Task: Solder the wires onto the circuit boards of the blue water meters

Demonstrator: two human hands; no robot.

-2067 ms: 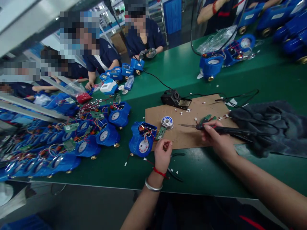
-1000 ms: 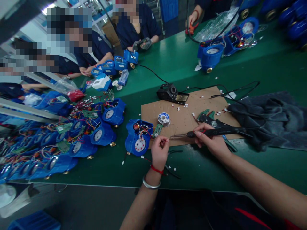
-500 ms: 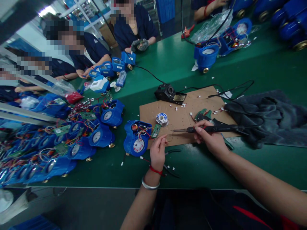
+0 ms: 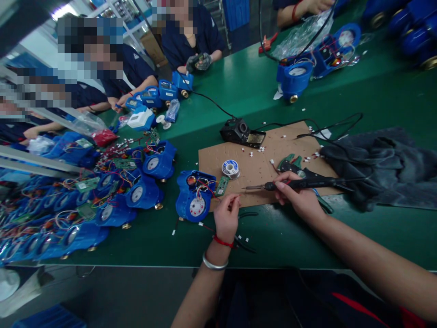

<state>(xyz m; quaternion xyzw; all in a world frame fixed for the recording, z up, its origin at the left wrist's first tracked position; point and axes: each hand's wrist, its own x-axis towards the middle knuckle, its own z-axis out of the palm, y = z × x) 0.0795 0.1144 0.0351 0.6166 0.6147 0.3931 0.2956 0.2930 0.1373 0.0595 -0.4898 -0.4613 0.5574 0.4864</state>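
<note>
My right hand (image 4: pixel 296 196) grips a soldering iron (image 4: pixel 300 183), its bare tip pointing left above the cardboard sheet (image 4: pixel 262 171). My left hand (image 4: pixel 226 214) is pinched closed on a thin wire (image 4: pixel 241 195), just below and left of the iron's tip; the wire's far end is too fine to make out. Left of that hand lies a blue water meter (image 4: pixel 194 197) with its housing open and coloured wires showing. A small green circuit board (image 4: pixel 222 186) hangs off its right side. The solder spool (image 4: pixel 231 169) rests on the cardboard just above the board.
Behind the spool stands a black soldering stand (image 4: pixel 239 131). Green-handled wire strippers (image 4: pixel 291 165) lie under the iron, beside a dark cloth (image 4: pixel 372 164). Cutters (image 4: pixel 244 243) lie below my left wrist. Many blue meters (image 4: pixel 145 197) crowd the left. Co-workers sit across the green table (image 4: pixel 211 105).
My left hand has turned slightly and shifted a little to the right. The soldering iron in my right hand has moved only slightly to the left.
</note>
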